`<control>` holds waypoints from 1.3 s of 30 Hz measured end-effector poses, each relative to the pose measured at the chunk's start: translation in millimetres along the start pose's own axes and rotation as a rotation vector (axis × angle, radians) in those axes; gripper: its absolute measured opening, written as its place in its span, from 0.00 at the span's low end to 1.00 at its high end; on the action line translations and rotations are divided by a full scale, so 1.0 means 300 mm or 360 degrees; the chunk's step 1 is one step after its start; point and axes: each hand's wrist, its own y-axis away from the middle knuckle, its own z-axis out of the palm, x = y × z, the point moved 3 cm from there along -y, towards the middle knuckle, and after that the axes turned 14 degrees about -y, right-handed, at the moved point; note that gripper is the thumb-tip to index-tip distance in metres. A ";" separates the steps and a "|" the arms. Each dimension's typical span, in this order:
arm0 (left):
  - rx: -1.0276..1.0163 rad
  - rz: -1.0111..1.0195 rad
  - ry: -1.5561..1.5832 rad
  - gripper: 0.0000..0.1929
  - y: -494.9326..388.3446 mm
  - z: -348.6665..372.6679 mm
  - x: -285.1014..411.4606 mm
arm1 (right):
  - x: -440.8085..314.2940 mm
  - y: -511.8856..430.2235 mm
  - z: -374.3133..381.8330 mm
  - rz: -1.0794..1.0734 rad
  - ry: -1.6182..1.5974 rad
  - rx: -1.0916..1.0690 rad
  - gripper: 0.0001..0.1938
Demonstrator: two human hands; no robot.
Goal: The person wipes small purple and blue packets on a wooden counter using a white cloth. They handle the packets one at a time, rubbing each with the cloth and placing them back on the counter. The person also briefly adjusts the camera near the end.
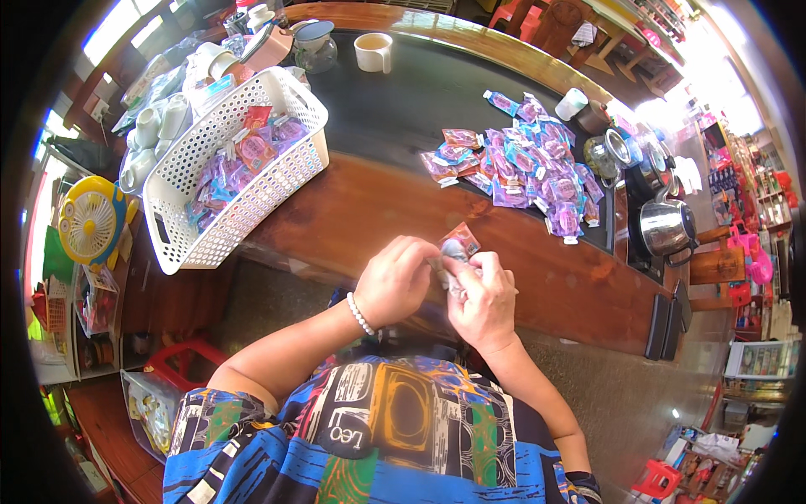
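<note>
My right hand (482, 299) holds a small red plastic pouch (463, 239) together with a crumpled pale cloth or tissue (454, 277), above the near edge of the wooden table. Close beside it on the left is my left hand (400, 277), its fingers bent towards the pouch; whether they pinch anything is hidden. A white perforated plastic basket (245, 223) at the left contains many purple, blue and red pouches (236, 167). More such pouches with white caps (529, 157) lie in a loose heap on the dark tabletop inlay at the right.
Beyond the basket stand a glass jar (317, 57) and a cream mug (373, 53). White cups (148, 129) are stacked left of the basket. A metal kettle (667, 220), a lidded glass teapot (604, 154) and black boxes (662, 324) line the table's right end.
</note>
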 end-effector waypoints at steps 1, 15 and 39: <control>0.0000 -0.0022 0.0024 0.14 0.001 0.002 -0.001 | -0.011 -0.006 0.005 -0.0048 -0.0013 -0.0028 0.21; -0.0244 -0.0163 -0.0015 0.19 -0.020 0.005 0.006 | 0.131 -0.062 -0.007 0.0170 0.0103 0.0158 0.16; -0.0904 -0.0539 -0.0368 0.13 -0.184 0.074 -0.068 | 0.053 0.045 -0.036 -0.0160 -0.0284 0.0143 0.18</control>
